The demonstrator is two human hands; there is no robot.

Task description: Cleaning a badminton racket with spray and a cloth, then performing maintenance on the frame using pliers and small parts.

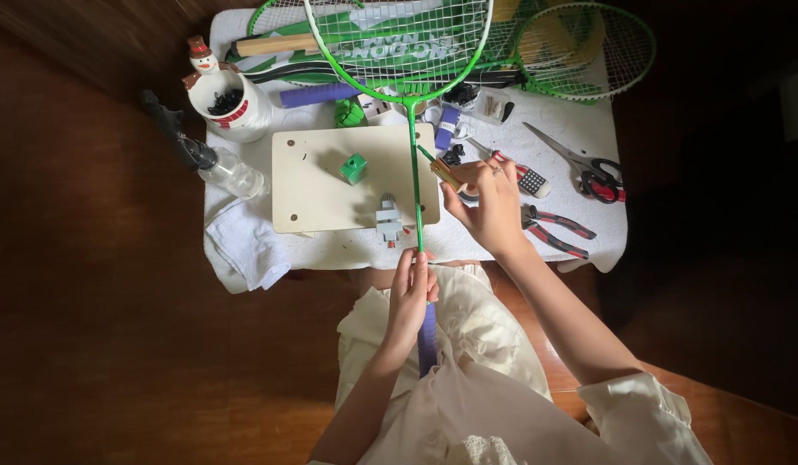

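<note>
The left hand [410,297] is closed around the top of the purple grip [427,340] of a green racket [413,164], with the fingers wrapped on the handle just above the person's lap. The racket's thin green shaft goes up from this hand, over the edge of the table, across a beige board [317,185], and its strung head lies at the far side of the table on top of other things. The right hand [489,202] is just to the right of the shaft, and its fingers pinch a small wooden tool [446,174], whose tip points at the shaft and seems to touch it. On the board stand a small green block [354,168] and a grey clamp [388,220] close to the shaft. Right of the hand lie red-handled pliers [554,228], and farther away, scissors [588,168]. A second racket [588,47] lies at the top right corner. At the left side of the table there is a white mug [231,103] with a snowman figure, a clear bottle [231,175], and a white cloth [248,245] hanging at the edge.
</note>
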